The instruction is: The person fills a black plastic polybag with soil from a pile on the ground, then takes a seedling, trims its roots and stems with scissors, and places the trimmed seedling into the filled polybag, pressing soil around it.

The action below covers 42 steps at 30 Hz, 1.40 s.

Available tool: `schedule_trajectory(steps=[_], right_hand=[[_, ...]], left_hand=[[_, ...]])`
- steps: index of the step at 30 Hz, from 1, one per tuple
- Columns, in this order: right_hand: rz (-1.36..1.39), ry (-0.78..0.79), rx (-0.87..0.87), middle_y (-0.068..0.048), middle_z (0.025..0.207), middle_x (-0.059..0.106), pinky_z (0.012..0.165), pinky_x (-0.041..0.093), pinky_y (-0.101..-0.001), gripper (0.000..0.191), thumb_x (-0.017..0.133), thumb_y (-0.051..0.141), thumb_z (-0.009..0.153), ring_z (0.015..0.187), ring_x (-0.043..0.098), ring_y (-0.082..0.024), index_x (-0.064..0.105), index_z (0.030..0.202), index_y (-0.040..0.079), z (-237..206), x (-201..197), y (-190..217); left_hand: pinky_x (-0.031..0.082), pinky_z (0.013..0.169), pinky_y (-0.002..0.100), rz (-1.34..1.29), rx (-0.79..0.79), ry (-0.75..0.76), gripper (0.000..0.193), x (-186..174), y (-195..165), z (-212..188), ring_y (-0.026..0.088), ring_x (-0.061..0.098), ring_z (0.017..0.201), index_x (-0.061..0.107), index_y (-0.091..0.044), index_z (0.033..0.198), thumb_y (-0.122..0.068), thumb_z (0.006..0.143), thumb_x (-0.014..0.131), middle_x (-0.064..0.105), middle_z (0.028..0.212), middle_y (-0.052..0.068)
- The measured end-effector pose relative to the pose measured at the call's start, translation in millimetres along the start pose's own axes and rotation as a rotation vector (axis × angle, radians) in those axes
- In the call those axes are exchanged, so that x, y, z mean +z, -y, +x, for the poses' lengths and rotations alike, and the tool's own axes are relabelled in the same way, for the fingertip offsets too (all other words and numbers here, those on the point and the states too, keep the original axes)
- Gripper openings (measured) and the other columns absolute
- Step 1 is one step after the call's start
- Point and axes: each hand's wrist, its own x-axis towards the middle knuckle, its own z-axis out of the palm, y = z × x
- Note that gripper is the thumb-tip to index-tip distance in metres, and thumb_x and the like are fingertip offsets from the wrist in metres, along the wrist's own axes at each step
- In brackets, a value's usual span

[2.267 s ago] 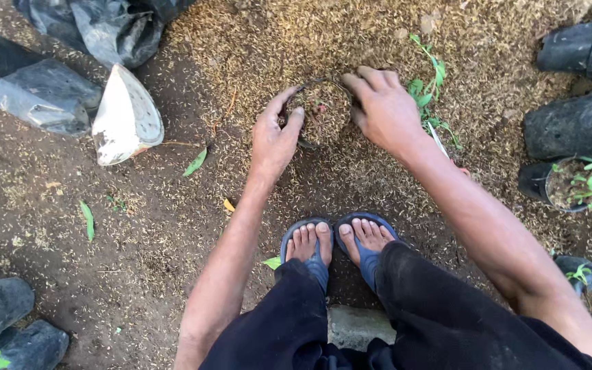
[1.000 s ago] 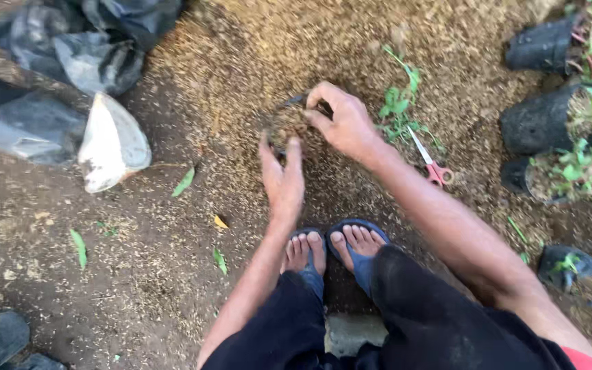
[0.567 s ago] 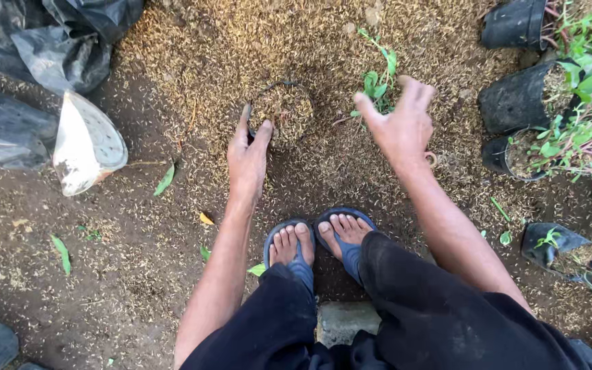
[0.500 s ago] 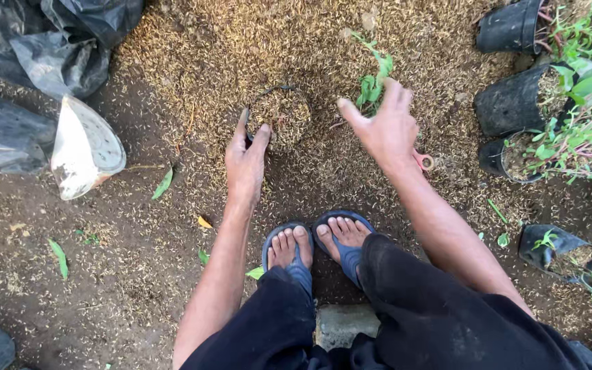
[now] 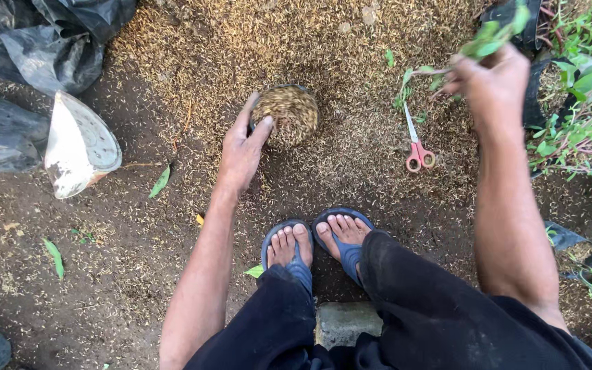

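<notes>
Scissors (image 5: 416,145) lie right of the filled pot (image 5: 290,115) (both on husks).

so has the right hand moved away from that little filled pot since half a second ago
Yes. The right hand has lifted away from the filled pot, out toward the black bags, gripping a green seedling.

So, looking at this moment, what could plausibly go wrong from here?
1. The left hand only steadies one side of the small round black bag filled with husk; it could tip and spill.
2. The right hand lifts the thin green seedling by its stem, which might bend or snap.
3. The red-handled scissors lie loose on the husk-covered ground, near the feet in blue sandals, and could be stepped on.
</notes>
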Motion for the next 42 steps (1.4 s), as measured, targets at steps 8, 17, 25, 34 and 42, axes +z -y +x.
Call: schedule_trajectory(steps=[8, 17, 25, 34, 42], right_hand=[[-0.546, -0.053, -0.647, -0.015, 0.139, 0.058, 0.109, 0.057, -0.0458, 0.039, 0.072, 0.002, 0.104, 0.128, 0.061, -0.027, 0.054, 0.139, 0.004, -6, 52, -15], [-0.961, 0.307, -0.737, -0.013, 0.132, 0.063, 0.093, 0.06, -0.0405, 0.031, 0.067, 0.0, 0.095, 0.121, 0.06, -0.029, 0.071, 0.124, 0.009, -34, 145, -19], [-0.396, 0.542, -0.481, -0.009, 0.11, 0.073, 0.086, 0.056, -0.0375, 0.018, 0.079, 0.018, 0.093, 0.097, 0.07, -0.021, 0.077, 0.109, 0.011, -23, 119, 70], [-0.342, 0.652, -0.426, -0.004, 0.13, 0.073, 0.094, 0.059, -0.0347, 0.026, 0.068, 0.018, 0.099, 0.106, 0.073, -0.018, 0.071, 0.125, 0.019, -43, 141, 102], [-0.332, 0.455, -0.783, -0.013, 0.149, 0.059, 0.115, 0.037, -0.0531, 0.009, 0.082, 0.015, 0.09, 0.135, 0.057, -0.032, 0.08, 0.1, 0.013, -46, 165, 42]], left_hand=[[0.031, 0.118, 0.053, 0.172, -0.058, 0.192, 0.06, -14, -29, 30, 0.026, 0.036, 0.151, 0.045, -0.029, 0.152, -0.029, 0.095, 0.062, 0.036, 0.165, 0.008], [0.037, 0.128, 0.052, 0.042, 0.139, -0.079, 0.063, 6, -7, 26, 0.029, 0.049, 0.151, 0.043, -0.023, 0.156, -0.023, 0.098, 0.067, 0.047, 0.164, 0.012], [0.015, 0.127, 0.056, 0.44, 0.47, -0.087, 0.056, 17, -12, -7, 0.036, 0.017, 0.158, 0.063, -0.023, 0.139, -0.016, 0.085, 0.077, 0.026, 0.169, 0.009], [0.018, 0.13, 0.054, 0.379, 0.523, -0.101, 0.043, 19, -7, -3, 0.035, 0.023, 0.159, 0.068, -0.02, 0.127, -0.007, 0.086, 0.074, 0.03, 0.169, 0.008], [0.019, 0.131, 0.053, 0.363, 0.51, -0.138, 0.038, 24, 1, 4, 0.034, 0.027, 0.158, 0.072, -0.021, 0.122, -0.004, 0.088, 0.07, 0.035, 0.169, 0.008]])
